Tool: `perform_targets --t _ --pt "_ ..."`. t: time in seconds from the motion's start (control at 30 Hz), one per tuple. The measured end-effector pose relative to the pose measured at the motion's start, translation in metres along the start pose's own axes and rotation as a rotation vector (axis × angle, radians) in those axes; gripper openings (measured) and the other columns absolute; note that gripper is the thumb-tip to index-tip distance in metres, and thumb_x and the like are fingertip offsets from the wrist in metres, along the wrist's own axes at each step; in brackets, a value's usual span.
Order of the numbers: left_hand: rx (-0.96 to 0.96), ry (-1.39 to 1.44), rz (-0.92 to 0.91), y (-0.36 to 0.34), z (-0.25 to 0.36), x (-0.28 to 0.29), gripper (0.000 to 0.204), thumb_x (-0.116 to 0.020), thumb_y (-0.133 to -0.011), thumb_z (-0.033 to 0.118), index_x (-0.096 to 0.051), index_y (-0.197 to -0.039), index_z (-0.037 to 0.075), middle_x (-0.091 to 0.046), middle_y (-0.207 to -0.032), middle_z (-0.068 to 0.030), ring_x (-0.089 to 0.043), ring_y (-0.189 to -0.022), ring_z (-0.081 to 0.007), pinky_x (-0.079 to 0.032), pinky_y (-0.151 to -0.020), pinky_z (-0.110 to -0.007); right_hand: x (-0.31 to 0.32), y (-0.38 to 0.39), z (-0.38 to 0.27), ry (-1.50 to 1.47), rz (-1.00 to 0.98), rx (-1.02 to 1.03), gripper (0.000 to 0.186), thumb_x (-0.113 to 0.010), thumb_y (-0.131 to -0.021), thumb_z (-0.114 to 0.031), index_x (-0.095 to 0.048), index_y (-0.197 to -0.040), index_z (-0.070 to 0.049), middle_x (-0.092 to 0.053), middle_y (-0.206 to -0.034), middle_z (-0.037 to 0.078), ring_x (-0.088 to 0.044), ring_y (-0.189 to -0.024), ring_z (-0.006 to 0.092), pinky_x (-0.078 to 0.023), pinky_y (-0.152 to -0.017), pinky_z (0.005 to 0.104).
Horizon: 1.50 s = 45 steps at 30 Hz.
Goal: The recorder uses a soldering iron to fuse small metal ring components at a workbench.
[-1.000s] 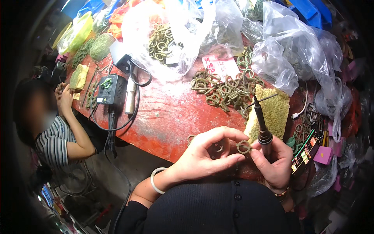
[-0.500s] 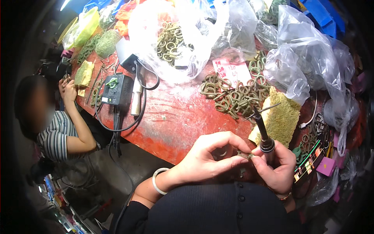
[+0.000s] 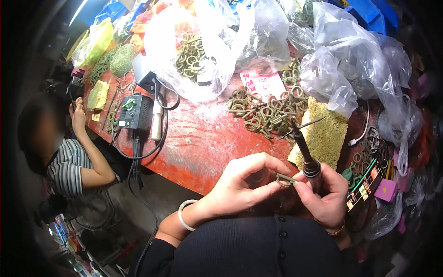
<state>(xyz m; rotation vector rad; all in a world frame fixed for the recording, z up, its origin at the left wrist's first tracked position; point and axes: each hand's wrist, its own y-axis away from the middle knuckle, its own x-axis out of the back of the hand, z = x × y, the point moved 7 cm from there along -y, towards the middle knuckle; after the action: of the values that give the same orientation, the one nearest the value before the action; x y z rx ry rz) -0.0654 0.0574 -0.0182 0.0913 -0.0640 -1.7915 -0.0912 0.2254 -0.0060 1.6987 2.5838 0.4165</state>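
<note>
Near the front edge of the table, my left hand (image 3: 244,184) pinches a small olive-green ring (image 3: 283,179) between thumb and forefinger. Part of the ring's band shows beyond the fingertips. My right hand (image 3: 326,196) is closed around a soldering-iron-like pen (image 3: 302,147) with a black shaft and metal collar, pointing up and away. A thin dark needle crosses near its far end. The right thumb and fingertip also meet the ring's right end. Just beyond the hands lie a heap of similar rings (image 3: 272,113) and a rough yellow sponge block (image 3: 325,131).
A handwritten paper (image 3: 267,85) lies behind the ring heap. Clear plastic bags (image 3: 346,60) crowd the back right, and a bag of rings (image 3: 190,57) stands at the back. A black power box (image 3: 137,112) with cables sits left; a co-worker (image 3: 76,157) is beyond it.
The ring has turned between my fingers, so more of its band shows. My hands stay close together, and the whole view has shifted slightly.
</note>
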Motion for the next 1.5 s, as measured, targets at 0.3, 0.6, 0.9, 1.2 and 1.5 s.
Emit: perform_targets --t 0.3,0.6,0.9,1.2,1.5 --pt "-0.025 0.011 -0.012 0.012 0.007 -0.014 0.023 -0.072 -0.082 0.003 -0.067 -0.104 0.001 -0.061 -0.089 -0.0018 -0.052 -0.069 -0.0043 -0.040 -0.059 -0.020 0.004 0.021 0.003 -0.067 0.024 0.017 0.012 -0.070 -0.083 -0.002 -0.065 -0.094 -0.001 -0.060 -0.072 -0.005 -0.047 -0.062 -0.0013 -0.036 -0.055 0.0170" --pt "-0.087 0.052 -0.007 0.014 0.010 -0.015 0.021 -0.072 -0.084 0.003 -0.064 -0.103 0.000 -0.063 -0.100 -0.0053 -0.055 -0.083 -0.0071 -0.044 -0.068 -0.022 0.003 0.029 0.000 -0.081 0.057 0.024 0.015 -0.072 -0.083 -0.003 -0.065 -0.095 -0.001 -0.058 -0.070 -0.006 -0.046 -0.062 -0.0018 -0.035 -0.055 0.0166" --pt "-0.009 -0.001 -0.033 0.014 0.007 -0.016 0.022 -0.070 -0.084 0.002 -0.061 -0.103 0.001 -0.064 -0.095 -0.0021 -0.055 -0.071 -0.0034 -0.041 -0.058 -0.019 -0.004 0.023 -0.007 -0.012 -0.040 0.084 0.021 -0.078 -0.077 -0.004 -0.066 -0.094 -0.003 -0.055 -0.064 -0.006 -0.046 -0.056 -0.0013 -0.034 -0.050 0.0168" --pt "-0.014 -0.052 -0.013 0.010 0.010 -0.014 0.022 -0.071 -0.082 0.001 -0.064 -0.103 0.000 -0.065 -0.094 -0.0029 -0.054 -0.067 -0.0042 -0.040 -0.056 -0.020 -0.002 0.016 0.001 -0.013 -0.074 0.064 0.016 -0.075 -0.079 -0.003 -0.065 -0.091 -0.003 -0.057 -0.065 -0.006 -0.048 -0.057 -0.0012 -0.036 -0.051 0.0172" --pt "-0.090 0.007 0.007 0.007 0.007 -0.021 0.020 -0.071 -0.082 0.001 -0.066 -0.102 0.001 -0.064 -0.098 -0.0037 -0.053 -0.073 -0.0056 -0.040 -0.061 -0.021 0.011 0.025 0.004 -0.011 0.016 0.021 0.018 -0.075 -0.079 -0.003 -0.065 -0.094 -0.002 -0.056 -0.066 -0.007 -0.046 -0.058 -0.0016 -0.034 -0.052 0.0170"
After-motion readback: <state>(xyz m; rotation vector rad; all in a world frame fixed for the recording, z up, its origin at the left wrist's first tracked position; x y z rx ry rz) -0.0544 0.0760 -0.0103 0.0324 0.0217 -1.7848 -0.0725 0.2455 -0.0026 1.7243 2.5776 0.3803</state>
